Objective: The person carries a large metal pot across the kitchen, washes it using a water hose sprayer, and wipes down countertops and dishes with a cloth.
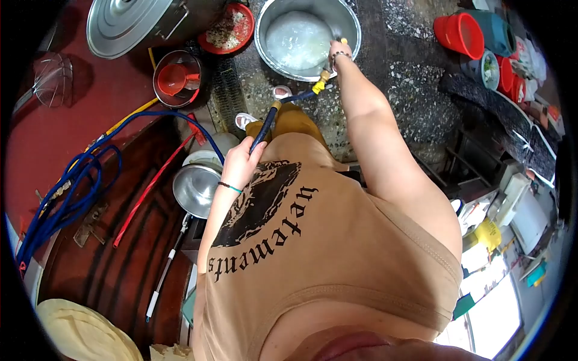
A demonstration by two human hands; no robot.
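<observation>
My left hand [242, 161] is closed around a dark blue hose [265, 127] in front of my body. The hose runs up to a yellow and brass fitting [321, 83] at the near rim of a large metal pot [262, 53]. My right hand [340, 50] is at the pot's right inner side, its fingers closed near a small brass-coloured end; what exactly they grip is hard to make out. Cloudy water [298, 41] lies in the pot.
A lidded pot [129, 24], a red bowl of scraps [229, 30] and a metal bowl with a red scoop [173, 79] stand at the upper left. Coiled blue hose [78, 180] lies left. Red buckets [459, 35] stand at the upper right.
</observation>
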